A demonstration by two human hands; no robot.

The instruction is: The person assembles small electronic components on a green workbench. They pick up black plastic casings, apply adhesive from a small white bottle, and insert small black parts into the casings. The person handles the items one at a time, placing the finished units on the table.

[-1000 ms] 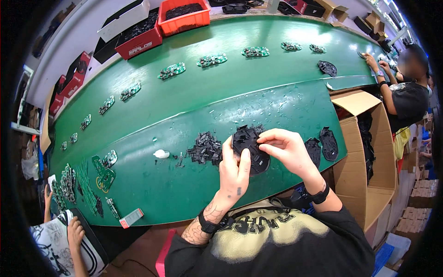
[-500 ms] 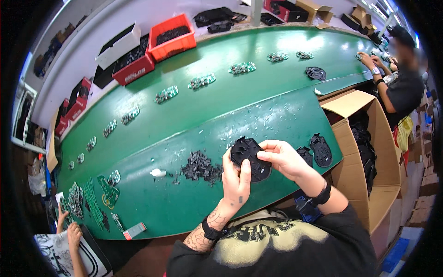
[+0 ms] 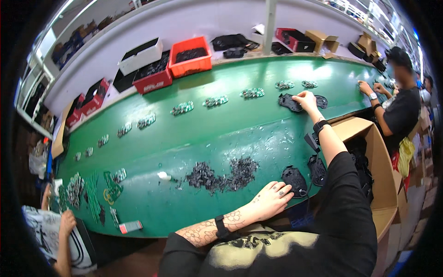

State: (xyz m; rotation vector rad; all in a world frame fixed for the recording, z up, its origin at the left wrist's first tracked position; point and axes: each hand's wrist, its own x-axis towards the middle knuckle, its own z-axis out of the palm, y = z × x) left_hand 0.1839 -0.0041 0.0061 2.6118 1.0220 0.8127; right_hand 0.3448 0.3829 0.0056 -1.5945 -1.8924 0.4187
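The right hand (image 3: 306, 99) hides part of a black shell (image 3: 288, 102).

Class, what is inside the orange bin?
Small black pieces show inside the orange bin; anything beneath their top layer is covered and cannot be seen.

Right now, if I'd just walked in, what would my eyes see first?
Probably the bright orange bin behind the green worktop, then the row of green circuit boards curving across it. Nearer, a heap of black bits lies around the middle. Farther right, the person's right hand is at a black shell.
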